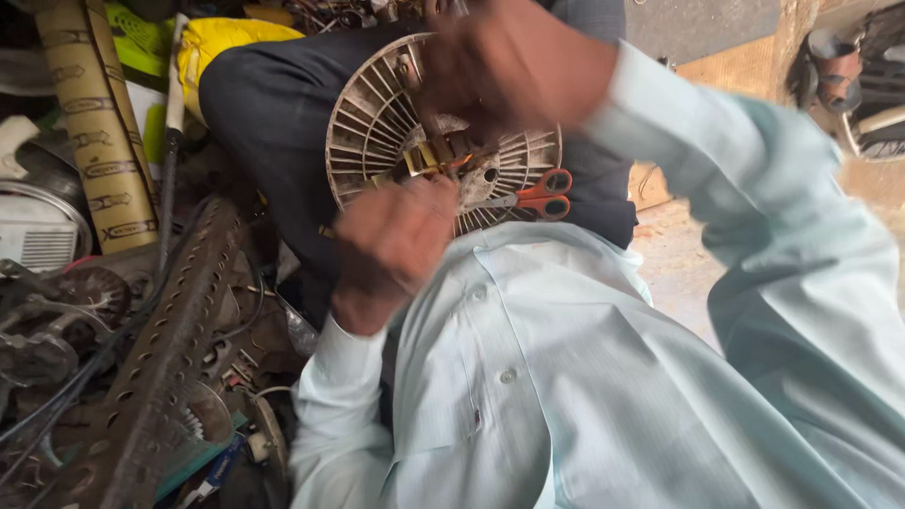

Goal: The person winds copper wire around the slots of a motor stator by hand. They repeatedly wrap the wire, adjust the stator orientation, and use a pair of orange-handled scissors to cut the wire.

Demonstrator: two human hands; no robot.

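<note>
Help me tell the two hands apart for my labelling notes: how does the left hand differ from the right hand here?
The left hand is a closed fist at the lower edge of the round slatted fan part; the right hand sits higher, over its upper middle. The left hand is fairly sharp, the right hand blurred. The left hand lies beside the orange-handled scissors; the right hand is above them. Both wear pale blue sleeves.

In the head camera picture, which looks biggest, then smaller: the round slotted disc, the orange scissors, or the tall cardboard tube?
1. Disc, partly hidden by hands.
2. Cardboard tube; close to the disc, so unsure.
3. Scissors, clearly smallest.
</note>
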